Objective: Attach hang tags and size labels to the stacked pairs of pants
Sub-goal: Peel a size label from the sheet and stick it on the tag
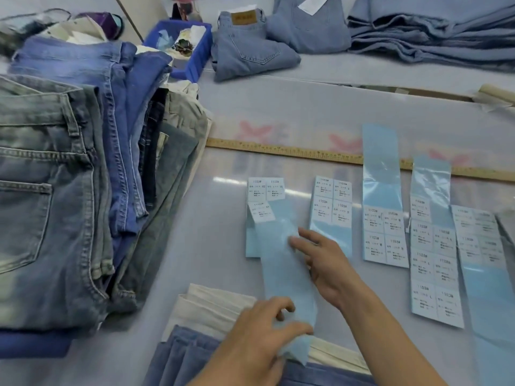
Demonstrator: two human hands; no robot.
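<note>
A tall stack of folded jeans [55, 190] fills the left side of the table. Several light blue backing strips with white size labels lie in a row on the right, the leftmost label sheet [264, 190] marked XS. A long peeled blue backing strip [284, 280] runs from that sheet toward me. My left hand [256, 338] pinches the strip's near end between thumb and fingers. My right hand [320, 260] lies over the strip's upper part, fingers extended and touching it. Folded blue and cream pants [200, 349] lie under my left hand at the front edge.
A wooden ruler [292, 151] lies across the table behind the labels. A blue plastic bin [192, 59] with scraps stands at the back. Folded light blue jeans [250, 48] and a larger pile [432, 29] lie at the far right.
</note>
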